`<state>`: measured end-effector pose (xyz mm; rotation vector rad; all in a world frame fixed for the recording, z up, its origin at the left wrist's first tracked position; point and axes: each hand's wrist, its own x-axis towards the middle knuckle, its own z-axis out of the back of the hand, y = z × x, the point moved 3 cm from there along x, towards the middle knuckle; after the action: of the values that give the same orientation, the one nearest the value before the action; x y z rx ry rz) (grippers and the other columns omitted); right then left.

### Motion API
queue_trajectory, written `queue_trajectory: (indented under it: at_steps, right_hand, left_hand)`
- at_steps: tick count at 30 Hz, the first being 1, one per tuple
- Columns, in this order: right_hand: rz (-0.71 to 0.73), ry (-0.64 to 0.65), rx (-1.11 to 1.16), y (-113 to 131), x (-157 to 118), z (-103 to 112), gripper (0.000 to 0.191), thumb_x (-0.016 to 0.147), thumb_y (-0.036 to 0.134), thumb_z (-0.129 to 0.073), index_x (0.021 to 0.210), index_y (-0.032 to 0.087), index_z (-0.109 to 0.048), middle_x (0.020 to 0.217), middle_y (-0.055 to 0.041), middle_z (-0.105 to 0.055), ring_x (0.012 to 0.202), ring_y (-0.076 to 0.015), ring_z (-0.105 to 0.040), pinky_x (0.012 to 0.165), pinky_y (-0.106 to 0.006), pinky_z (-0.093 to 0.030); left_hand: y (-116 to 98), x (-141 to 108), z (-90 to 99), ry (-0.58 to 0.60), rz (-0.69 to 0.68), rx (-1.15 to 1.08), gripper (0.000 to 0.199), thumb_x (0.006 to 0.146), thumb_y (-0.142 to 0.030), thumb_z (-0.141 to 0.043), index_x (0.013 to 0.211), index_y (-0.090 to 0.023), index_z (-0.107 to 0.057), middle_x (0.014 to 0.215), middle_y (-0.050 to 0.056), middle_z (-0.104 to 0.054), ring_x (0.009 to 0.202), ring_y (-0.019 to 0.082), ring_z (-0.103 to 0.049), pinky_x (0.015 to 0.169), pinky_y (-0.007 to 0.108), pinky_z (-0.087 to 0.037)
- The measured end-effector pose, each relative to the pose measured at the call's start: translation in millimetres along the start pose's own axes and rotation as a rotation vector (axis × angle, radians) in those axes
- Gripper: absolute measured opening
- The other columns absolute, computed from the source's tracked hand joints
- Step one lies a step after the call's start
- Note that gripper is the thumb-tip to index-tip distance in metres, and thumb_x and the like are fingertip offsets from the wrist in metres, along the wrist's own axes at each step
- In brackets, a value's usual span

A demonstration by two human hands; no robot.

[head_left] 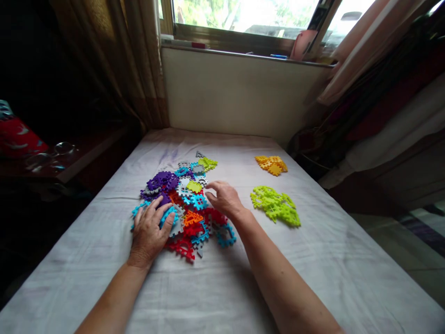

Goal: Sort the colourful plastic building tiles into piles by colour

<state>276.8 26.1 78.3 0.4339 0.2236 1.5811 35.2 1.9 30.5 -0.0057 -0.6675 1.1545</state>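
A mixed heap of toothed plastic building pieces [192,218] in purple, blue, red, orange, grey and white lies on the cloth-covered surface. My left hand [150,227] rests on the heap's left side, fingers spread over blue and purple pieces. At the heap's right edge is my right hand [224,197], its thumb and index finger apart with nothing between them. Just left of those fingertips lies a lime-green piece [194,186] on top of the heap. More lime-green pieces [208,163] sit at the heap's far end.
To the right lies a separate pile of lime-green pieces [276,204], with a smaller pile of yellow-orange pieces [273,164] behind it. A wall and window close off the far end. Glasses [64,148] and a red object [21,137] stand on a dark side table at left.
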Motion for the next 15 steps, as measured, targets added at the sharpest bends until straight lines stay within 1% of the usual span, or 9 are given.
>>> queue_trajectory:
  at_steps: [2, 4, 6, 9, 12, 14, 15]
  right_hand:
    - [0.048, 0.032, -0.015, 16, 13, -16, 0.031, 0.092, 0.034, -0.055, 0.118, 0.025, -0.069, 0.123, -0.0064, -0.069, 0.115, -0.0227, -0.060, 0.099, -0.033, -0.045]
    - [0.052, 0.082, -0.066, 23, 24, -25, 0.033, 0.092, 0.039, -0.055, 0.117, 0.024, -0.069, 0.120, -0.0085, -0.070, 0.111, -0.0251, -0.062, 0.095, -0.035, -0.047]
    - [0.043, 0.133, -0.118, 26, 32, -28, 0.033, 0.092, 0.042, -0.054, 0.113, 0.023, -0.071, 0.115, -0.0100, -0.071, 0.105, -0.0262, -0.064, 0.088, -0.035, -0.049]
    - [0.051, 0.153, -0.170, 31, 34, -29, 0.029, 0.094, 0.038, -0.051, 0.108, 0.024, -0.072, 0.113, -0.0103, -0.071, 0.103, -0.0246, -0.065, 0.084, -0.032, -0.049]
    - [0.064, 0.112, -0.205, 34, 30, -25, 0.031, 0.098, 0.033, -0.044, 0.103, 0.024, -0.072, 0.109, -0.0108, -0.072, 0.101, -0.0231, -0.065, 0.084, -0.031, -0.048]
    - [0.016, 0.027, -0.186, 28, 23, -16, 0.033, 0.100, 0.031, -0.039, 0.104, 0.024, -0.071, 0.108, -0.0102, -0.072, 0.099, -0.0218, -0.066, 0.083, -0.030, -0.047]
    - [-0.022, -0.030, -0.161, 21, 18, -9, 0.034, 0.100, 0.030, -0.038, 0.106, 0.024, -0.071, 0.108, -0.0094, -0.072, 0.099, -0.0208, -0.066, 0.083, -0.029, -0.047]
  left_hand:
    - [-1, 0, 0.1, -0.005, -0.001, -0.001, 0.044, 0.096, -0.048, -0.038, 0.117, -0.025, -0.068, 0.140, 0.011, -0.059, 0.129, 0.028, -0.053, 0.115, 0.053, -0.030]
    - [-1, 0, -0.1, -0.012, -0.001, -0.002, 0.044, 0.096, -0.049, -0.038, 0.117, -0.024, -0.068, 0.139, 0.012, -0.059, 0.129, 0.029, -0.054, 0.115, 0.054, -0.030]
    - [-1, -1, -0.7, -0.016, -0.001, -0.002, 0.044, 0.096, -0.049, -0.038, 0.117, -0.024, -0.068, 0.138, 0.012, -0.060, 0.129, 0.029, -0.053, 0.115, 0.054, -0.029]
    - [0, -1, -2.1, -0.018, -0.002, -0.001, 0.044, 0.096, -0.049, -0.039, 0.117, -0.025, -0.068, 0.138, 0.012, -0.060, 0.129, 0.028, -0.053, 0.116, 0.053, -0.028]
    - [1, -1, -3.4, -0.022, -0.006, 0.000, 0.044, 0.096, -0.049, -0.039, 0.117, -0.024, -0.068, 0.138, 0.011, -0.060, 0.129, 0.028, -0.054, 0.116, 0.053, -0.029]
    - [2, 0, -4.0, -0.031, -0.008, -0.004, 0.044, 0.095, -0.049, -0.039, 0.117, -0.024, -0.068, 0.138, 0.011, -0.060, 0.128, 0.028, -0.054, 0.116, 0.052, -0.030]
    - [3, 0, -4.3, -0.034, -0.010, -0.007, 0.044, 0.095, -0.049, -0.039, 0.116, -0.024, -0.068, 0.138, 0.011, -0.060, 0.127, 0.027, -0.054, 0.115, 0.052, -0.030]
